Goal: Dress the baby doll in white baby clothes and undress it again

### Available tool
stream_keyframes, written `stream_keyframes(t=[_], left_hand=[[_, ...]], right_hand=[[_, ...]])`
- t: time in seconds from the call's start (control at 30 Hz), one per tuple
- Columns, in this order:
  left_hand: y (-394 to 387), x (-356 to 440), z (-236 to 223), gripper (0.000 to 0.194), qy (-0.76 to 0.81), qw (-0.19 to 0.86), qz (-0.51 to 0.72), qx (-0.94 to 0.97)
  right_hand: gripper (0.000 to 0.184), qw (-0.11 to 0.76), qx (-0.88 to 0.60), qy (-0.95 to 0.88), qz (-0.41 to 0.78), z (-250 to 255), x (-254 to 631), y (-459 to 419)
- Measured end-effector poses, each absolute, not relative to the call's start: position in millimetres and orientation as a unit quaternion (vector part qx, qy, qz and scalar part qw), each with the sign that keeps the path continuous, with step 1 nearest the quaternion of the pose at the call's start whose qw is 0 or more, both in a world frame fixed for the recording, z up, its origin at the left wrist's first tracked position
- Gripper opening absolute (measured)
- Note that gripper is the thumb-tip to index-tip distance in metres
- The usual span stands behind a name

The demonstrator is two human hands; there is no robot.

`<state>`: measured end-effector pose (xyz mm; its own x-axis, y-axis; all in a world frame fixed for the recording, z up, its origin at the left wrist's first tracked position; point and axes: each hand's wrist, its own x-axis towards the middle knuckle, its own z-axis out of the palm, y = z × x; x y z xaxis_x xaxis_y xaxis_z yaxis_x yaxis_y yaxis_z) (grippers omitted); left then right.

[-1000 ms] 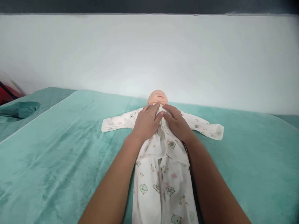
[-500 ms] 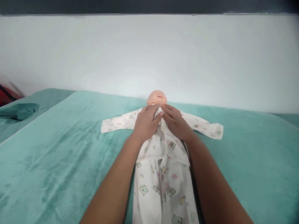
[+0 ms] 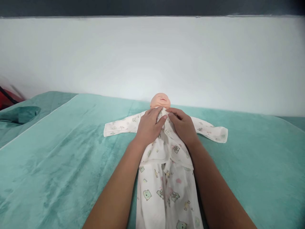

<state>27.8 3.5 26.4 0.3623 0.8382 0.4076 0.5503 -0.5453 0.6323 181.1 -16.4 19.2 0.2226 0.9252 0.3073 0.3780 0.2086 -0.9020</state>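
A baby doll (image 3: 160, 100) lies on its back on a teal blanket (image 3: 59, 152), head away from me. It wears a white romper (image 3: 166, 178) printed with small bears, sleeves spread out to both sides. My left hand (image 3: 149, 127) rests on the doll's chest with fingers together and its thumb pressed at the front opening just below the collar. My right hand (image 3: 183, 127) is beside it, fingers curled and pinching the romper's front edge near the neck. The two hands touch at the middle of the chest. What lies under the fingertips is hidden.
A white wall (image 3: 152, 57) rises right behind the doll's head. At the far left a dark green folded cloth (image 3: 20, 114) lies on the blanket, with a red object (image 3: 7, 97) behind it. The blanket spreads wide on both sides.
My right hand's fingers have curled more and its knuckles have risen at the collar. My left hand and the doll have stayed almost where they were.
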Motion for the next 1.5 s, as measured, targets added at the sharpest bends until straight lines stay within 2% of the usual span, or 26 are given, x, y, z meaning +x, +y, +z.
stream_keyframes(t=[0.13,0.4,0.67,0.83,1.17,1.37,1.5], left_hand=[[4.5,27.6,25.2,0.043,0.428,0.2,0.369,0.8],[5.7,28.3,24.4,0.039,0.401,0.186,0.388,0.808],[4.0,27.4,23.9,0.042,0.423,0.194,0.377,0.801],[3.5,27.4,24.5,0.041,0.423,0.193,0.376,0.802],[4.9,28.7,25.3,0.037,0.422,0.187,0.378,0.802],[3.7,28.4,26.0,0.034,0.417,0.188,0.386,0.801],[4.1,27.4,25.0,0.034,0.417,0.189,0.386,0.801]], right_hand=[[0.029,0.527,-0.593,-0.556,0.249,17.9,181.5,-15.6],[0.026,0.519,-0.533,-0.625,0.238,16.2,181.9,-11.2],[0.028,0.523,-0.594,-0.555,0.255,18.0,181.3,-13.8],[0.029,0.511,-0.582,-0.587,0.237,18.7,180.6,-13.0],[0.03,0.45,-0.569,-0.664,0.179,17.6,184.0,-7.0],[0.037,0.409,-0.557,-0.7,0.182,18.5,185.2,-6.6],[0.037,0.412,-0.574,-0.676,0.21,17.1,184.5,-6.8]])
